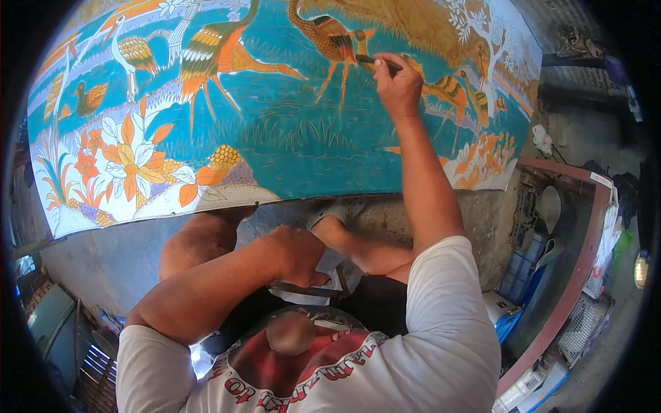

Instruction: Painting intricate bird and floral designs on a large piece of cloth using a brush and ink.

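A large painted cloth (323, 168) stretches across the far side, with long-legged birds, flowers and a tree on teal water. My right hand (399, 84) is raised at its upper middle, fingers pinched around a slim dark brush-like tool (365, 60). The tool's end points left, beside the orange and brown bird (329, 43); whether it touches the cloth is hard to tell. My left hand (299, 253) is low over my lap, fingers curled downward above a dark-edged flat piece (306, 292). What those fingers hold, if anything, is hidden.
My bent legs and a sandal (337, 210) are below the cloth's near edge. To the right stands a reddish-framed case (585, 255) with a blue crate (520, 268) and other items. Slatted wood (96, 375) and a green-grey panel (51, 313) are at the lower left.
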`<state>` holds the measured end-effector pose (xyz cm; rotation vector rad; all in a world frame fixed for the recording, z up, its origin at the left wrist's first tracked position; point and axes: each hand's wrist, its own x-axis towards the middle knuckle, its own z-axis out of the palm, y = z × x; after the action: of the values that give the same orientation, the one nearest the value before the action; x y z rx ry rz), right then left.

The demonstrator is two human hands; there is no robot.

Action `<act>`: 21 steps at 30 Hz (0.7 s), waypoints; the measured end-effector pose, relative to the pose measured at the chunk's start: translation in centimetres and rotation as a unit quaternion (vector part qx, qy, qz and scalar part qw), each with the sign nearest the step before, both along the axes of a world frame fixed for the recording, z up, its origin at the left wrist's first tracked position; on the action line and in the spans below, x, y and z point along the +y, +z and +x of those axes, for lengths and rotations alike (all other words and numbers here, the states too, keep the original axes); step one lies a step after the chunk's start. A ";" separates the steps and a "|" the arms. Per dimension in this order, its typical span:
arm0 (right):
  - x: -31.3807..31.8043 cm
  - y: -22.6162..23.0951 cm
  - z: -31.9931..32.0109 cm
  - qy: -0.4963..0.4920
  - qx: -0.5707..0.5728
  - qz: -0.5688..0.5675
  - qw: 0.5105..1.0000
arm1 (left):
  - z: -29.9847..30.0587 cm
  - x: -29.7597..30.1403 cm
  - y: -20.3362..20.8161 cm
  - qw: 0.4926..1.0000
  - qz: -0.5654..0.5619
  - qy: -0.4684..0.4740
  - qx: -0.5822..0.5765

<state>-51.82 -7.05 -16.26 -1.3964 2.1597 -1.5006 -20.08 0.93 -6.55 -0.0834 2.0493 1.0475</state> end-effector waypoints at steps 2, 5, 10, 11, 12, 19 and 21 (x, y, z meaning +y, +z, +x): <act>-0.2 -0.4 -0.4 0.010 -0.010 0.016 1.000 | -0.1 0.1 0.0 1.000 0.001 0.001 0.010; 0.0 -0.7 -0.5 0.018 -0.011 0.051 0.998 | -0.3 0.0 0.3 1.000 0.002 0.005 -0.002; 1.0 -0.1 -0.1 0.012 0.008 0.027 1.000 | -0.2 -0.2 0.4 1.000 0.010 0.003 -0.010; 1.1 -0.1 -0.2 0.010 0.001 0.010 1.000 | -0.2 -0.1 0.4 1.000 0.010 0.003 -0.009; 1.0 0.0 0.0 0.010 0.001 0.010 1.000 | -0.1 -0.1 0.4 1.000 0.005 0.005 -0.002; 0.5 -0.5 -0.2 0.020 0.010 0.037 0.999 | -0.3 -0.1 0.5 1.000 0.004 0.005 -0.007; 0.6 -0.6 -0.1 0.025 0.017 0.043 0.999 | -0.3 -0.1 0.6 1.000 0.004 0.003 -0.010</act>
<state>-51.93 -6.44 -16.83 -1.4465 2.1654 -1.3605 -20.33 0.79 -5.96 -0.0944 2.0286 1.0538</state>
